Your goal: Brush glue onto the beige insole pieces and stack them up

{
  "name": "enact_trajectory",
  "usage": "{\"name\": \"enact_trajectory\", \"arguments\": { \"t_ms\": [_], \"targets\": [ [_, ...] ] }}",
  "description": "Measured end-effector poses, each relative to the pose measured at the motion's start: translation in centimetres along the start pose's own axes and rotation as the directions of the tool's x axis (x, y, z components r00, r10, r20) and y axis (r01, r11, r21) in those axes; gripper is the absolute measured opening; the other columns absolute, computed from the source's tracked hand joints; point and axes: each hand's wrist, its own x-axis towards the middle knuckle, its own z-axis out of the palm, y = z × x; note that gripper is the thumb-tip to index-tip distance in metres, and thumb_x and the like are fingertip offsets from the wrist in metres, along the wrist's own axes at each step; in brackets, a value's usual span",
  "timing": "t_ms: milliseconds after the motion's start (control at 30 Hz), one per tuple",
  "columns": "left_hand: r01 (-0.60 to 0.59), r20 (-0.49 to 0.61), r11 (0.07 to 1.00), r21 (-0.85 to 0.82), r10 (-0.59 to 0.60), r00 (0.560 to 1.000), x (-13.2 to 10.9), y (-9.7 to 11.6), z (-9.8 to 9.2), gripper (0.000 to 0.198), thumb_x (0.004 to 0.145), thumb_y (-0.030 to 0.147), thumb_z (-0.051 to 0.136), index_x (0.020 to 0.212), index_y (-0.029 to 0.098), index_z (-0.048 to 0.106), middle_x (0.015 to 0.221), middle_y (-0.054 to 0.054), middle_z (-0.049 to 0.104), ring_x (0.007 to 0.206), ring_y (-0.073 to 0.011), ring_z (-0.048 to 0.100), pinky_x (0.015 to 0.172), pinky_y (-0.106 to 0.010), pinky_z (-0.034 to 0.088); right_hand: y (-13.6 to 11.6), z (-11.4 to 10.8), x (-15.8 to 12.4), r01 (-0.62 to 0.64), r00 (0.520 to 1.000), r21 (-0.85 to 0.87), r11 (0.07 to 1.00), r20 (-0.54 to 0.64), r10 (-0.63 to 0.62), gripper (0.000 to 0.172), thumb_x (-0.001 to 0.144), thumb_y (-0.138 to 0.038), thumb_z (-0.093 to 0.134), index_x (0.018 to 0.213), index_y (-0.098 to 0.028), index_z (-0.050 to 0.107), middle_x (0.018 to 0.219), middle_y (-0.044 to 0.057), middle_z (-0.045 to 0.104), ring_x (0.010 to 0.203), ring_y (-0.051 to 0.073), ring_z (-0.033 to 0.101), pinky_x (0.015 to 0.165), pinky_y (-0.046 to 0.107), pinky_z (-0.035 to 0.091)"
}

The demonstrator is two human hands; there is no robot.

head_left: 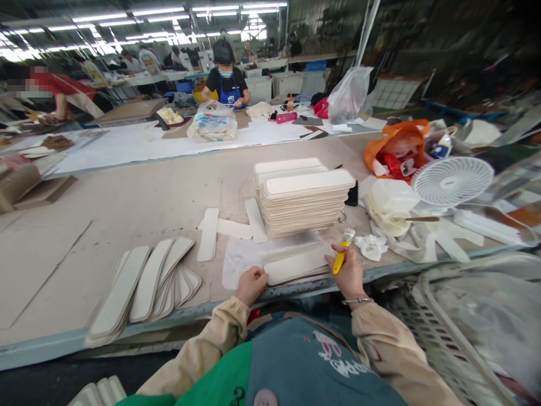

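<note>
My right hand (350,273) is closed around a yellow-handled brush (339,261) whose pale bristles point up and away. Its fingers also reach the right end of a long cream strip with rounded corners (298,265). At the strip's left end my left hand (252,283) is closed, thumb and fingers pinching the edge. The strip lies with others beneath it at the table's front edge, partly over a whitish sheet (236,259). Just behind stands a tall stack of similar strips (304,208). A few loose strips (208,234) lie left of the stack.
Fanned strips (120,290) lie at the front left. On the right are crumpled tissue (371,246), a plastic-wrapped tub (391,200), a white fan (452,181) and an orange bag (397,148). A white basket (448,327) stands beside me. A co-worker (226,79) sits opposite.
</note>
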Motion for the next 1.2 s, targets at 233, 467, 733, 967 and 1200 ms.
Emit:
{"name": "enact_trajectory", "arguments": {
  "t_ms": [233,467,733,967,1200],
  "targets": [
    [-0.031,-0.026,0.999,0.033,0.032,0.999,-0.1,-0.2,-0.2,0.016,0.08,0.035,0.057,0.086,0.021,0.051,0.047,0.008,0.058,0.047,-0.013,0.058,0.055,-0.024,0.043,0.3,0.2,0.0,0.001,1.0,-0.022,1.0,-0.001,-0.001,0.037,0.077,-0.048,0.059,0.102,-0.021,0.051,0.107,0.011,0.069,0.085,0.029,0.067,0.075,0.041,0.05],
    [-0.052,-0.043,0.994,0.098,0.056,0.998,-0.1,-0.2,-0.1,0.014,0.08,0.031,0.059,0.085,0.021,0.051,0.043,0.009,0.054,0.049,-0.0137,0.058,0.057,-0.024,0.04,0.8,0.3,-0.1,0.011,1.0,-0.075,0.997,0.006,-0.011,0.035,0.077,-0.046,0.058,0.102,-0.021,0.053,0.106,0.011,0.07,0.078,0.027,0.067,0.069,0.039,0.05],
    [-0.088,-0.048,0.99,0.115,0.094,0.994,-0.3,-0.1,0.1,0.028,0.081,0.033,0.056,0.105,0.02,0.048,0.049,0.011,0.052,0.045,-0.013,0.055,0.053,-0.024,0.037,2.0,0.3,0.0,0.08,0.997,-0.067,0.994,0.013,-0.08,0.034,0.079,-0.04,0.059,0.106,-0.021,0.05,0.111,0.01,0.066,0.098,0.027,0.063,0.084,0.042,0.05],
    [-0.116,-0.051,0.983,0.141,0.125,0.991,0.1,-0.3,0.1,0.033,0.079,0.037,0.056,0.107,0.02,0.054,0.055,0.009,0.054,0.052,-0.0141,0.056,0.057,-0.025,0.038,2.4,0.1,0.0,0.017,1.0,-0.073,0.997,0.007,-0.017,0.035,0.078,-0.036,0.058,0.109,-0.022,0.047,0.107,0.009,0.067,0.094,0.027,0.066,0.08,0.041,0.052],
    [-0.131,-0.089,0.978,0.164,0.147,0.985,0.3,0.1,0.0,0.035,0.074,0.04,0.06,0.104,0.021,0.055,0.064,0.007,0.059,0.056,-0.0149,0.059,0.061,-0.028,0.042,1.7,-0.4,0.5,-0.096,0.995,0.05,0.994,0.036,0.094,0.04,0.074,-0.037,0.063,0.108,-0.022,0.048,0.097,0.008,0.067,0.084,0.026,0.068,0.077,0.043,0.053]
  ]
}}
